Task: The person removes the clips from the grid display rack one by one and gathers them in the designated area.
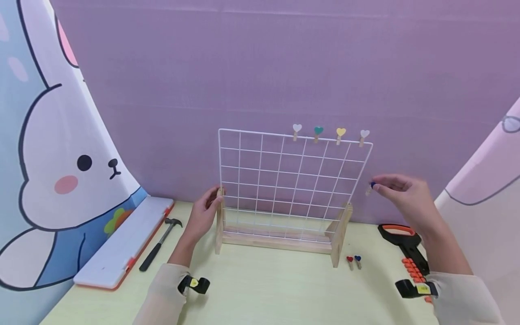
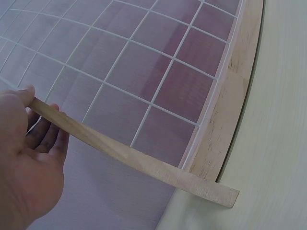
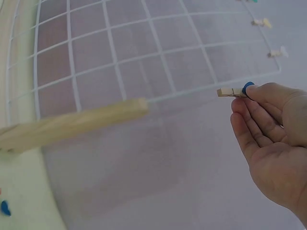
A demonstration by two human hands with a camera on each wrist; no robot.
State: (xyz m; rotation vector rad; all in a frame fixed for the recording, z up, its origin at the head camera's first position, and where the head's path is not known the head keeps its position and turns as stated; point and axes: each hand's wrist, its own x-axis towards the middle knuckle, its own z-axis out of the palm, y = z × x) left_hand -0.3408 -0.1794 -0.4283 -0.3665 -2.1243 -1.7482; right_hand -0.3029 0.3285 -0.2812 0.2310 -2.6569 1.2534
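A white wire grid (image 1: 280, 171) stands upright in a wooden base (image 1: 276, 241). Several heart clothespins sit along the right part of its top wire: a white one (image 1: 297, 128), a green one (image 1: 318, 131), a yellow one (image 1: 341, 132) and another white one (image 1: 364, 134). My left hand (image 1: 204, 212) grips the top of the left wooden upright (image 2: 120, 151) between thumb and fingers. Between thumb and fingertips, my right hand (image 1: 406, 194) pinches a small wooden clothespin (image 3: 229, 92) with a dark blue heart, just off the grid's right side.
On the table by the right upright lie a red heart clothespin (image 1: 350, 262) and a blue heart clothespin (image 1: 358, 261). A black and orange tool (image 1: 406, 241) lies farther right. At left are a hammer (image 1: 161, 243) and a white case (image 1: 126, 243) with an orange edge.
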